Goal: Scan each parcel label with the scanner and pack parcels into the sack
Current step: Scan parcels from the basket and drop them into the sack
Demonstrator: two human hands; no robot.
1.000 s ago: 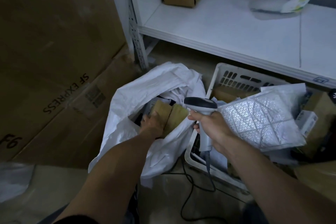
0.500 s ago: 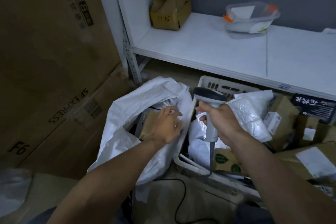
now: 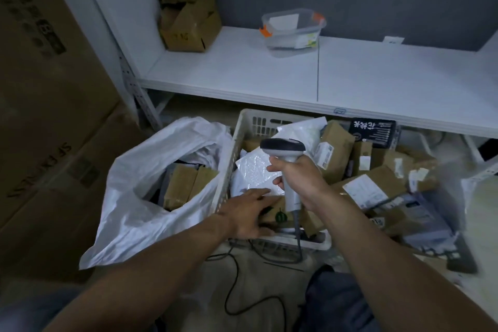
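L cartons: big brown cartons (image 3: 54, 121) stacked at far left, one w/ "SF EXPRESS" print on its side.
Sack: white sack (image 3: 126, 213) on the floor, mouth open, touching the basket's left wall.
In sack: brown parcels (image 3: 186, 186) standing on edge inside; a dark item behind them that I can't make out.
Shelf box: torn cardboard box (image 3: 188, 29) at the shelf's left end, against the upright.
L hand: left hand (image 3: 242, 217) reaches over the basket's near-left corner; fingers (image 3: 258, 194) fairly straight, a bit apart, lying on the small box. No grip that I can see.
Small box: brown box w/ green print (image 3: 279, 214), near front of basket, under my left hand.
Basket: white slotted basket (image 3: 252, 118) between sack and parcel pile, below the shelf edge.
Mailer: white bubble mailer (image 3: 253, 170) in basket, just beyond the left hand.
Scanner: grey scanner (image 3: 284, 147), head pointing left over the mailer, cable (image 3: 299, 245) hanging over the basket's front rim to the floor.
Tub: clear tub w/ orange clips (image 3: 293, 32) on shelf (image 3: 390, 81).
R hand: right hand (image 3: 300, 179), fingers clamped round the scanner handle.
R pile: brown parcels w/ white labels (image 3: 361, 191) heaped right of the basket; black packet (image 3: 373, 131) at the back.
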